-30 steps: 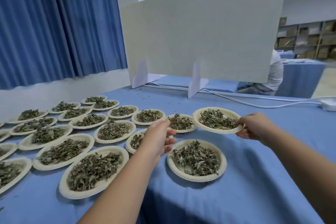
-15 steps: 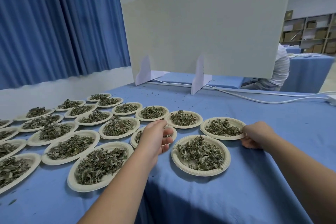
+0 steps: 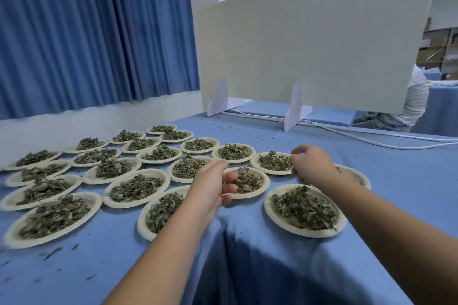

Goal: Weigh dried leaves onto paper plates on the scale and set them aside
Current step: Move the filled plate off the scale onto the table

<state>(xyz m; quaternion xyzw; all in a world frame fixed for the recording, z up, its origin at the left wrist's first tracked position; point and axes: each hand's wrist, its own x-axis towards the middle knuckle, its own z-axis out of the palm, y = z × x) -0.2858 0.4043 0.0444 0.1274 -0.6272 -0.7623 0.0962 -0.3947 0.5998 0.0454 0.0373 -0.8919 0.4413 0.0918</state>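
Rows of paper plates point(image 3: 267, 205), each heaped with dried leaves point(image 3: 304, 208), cover the left half of the tabletop point(image 3: 396, 156), running close to its front edge. The left grip point(image 3: 213, 189) is stretched forward, its fingers curled round the near rim of a middle plate point(image 3: 266, 182) and holding it. The right grip point(image 3: 313, 166) hangs with fingers bent down at the right rim of the next plate point(image 3: 254, 163) behind. Whether it pinches that rim cannot be told. The leaves are crumpled, loose and dull green.

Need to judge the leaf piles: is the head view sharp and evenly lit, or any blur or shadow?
Head view: soft even light, no glare; near-left plate smeared by blur; shadow darkens the near tablecloth; divider panel bows from wide-angle distortion.
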